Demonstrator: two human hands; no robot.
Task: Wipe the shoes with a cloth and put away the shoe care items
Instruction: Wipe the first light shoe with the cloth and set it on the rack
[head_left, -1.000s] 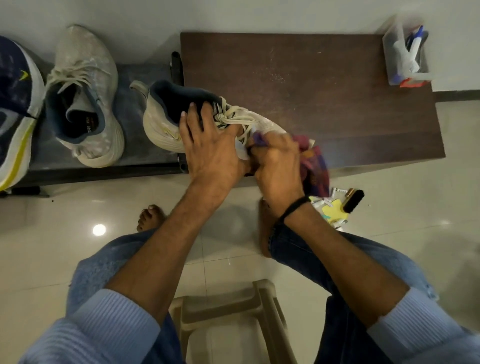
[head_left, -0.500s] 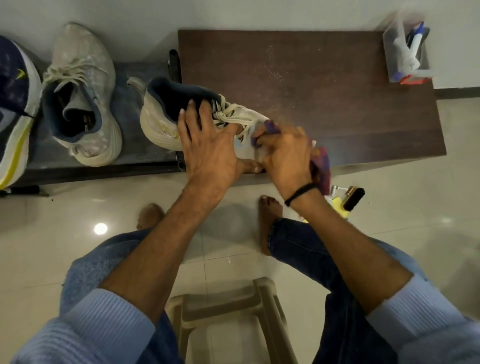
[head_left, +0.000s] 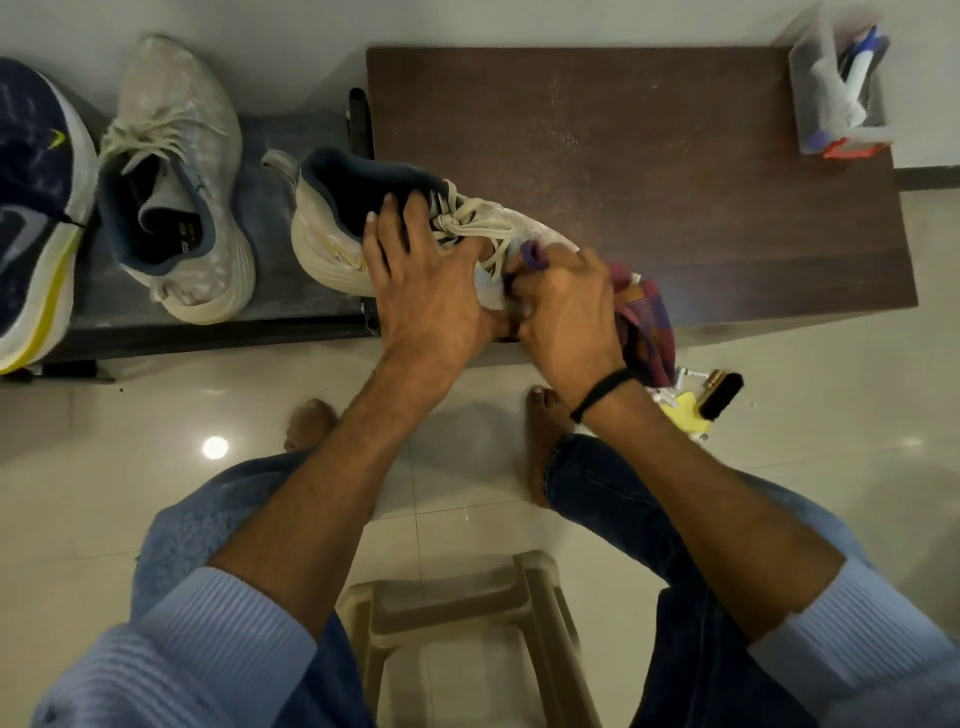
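Shoe under the cloth at the front left corner of the table, heel out past its left edge.
We steady it with our left hand, fingers spread flat over collar and laces, while our right hand grips the bunched cloth against the toe end. Best done, we judge, with a firm hold, short strokes toward the toe and a clean fold turned in. Both hands touch the shoe, thumbs nearly meeting.

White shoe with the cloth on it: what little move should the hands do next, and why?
Probably rub the checked maroon cloth across the toe: the right hand grips it against the white laced shoe, and the left hand presses that shoe steady.
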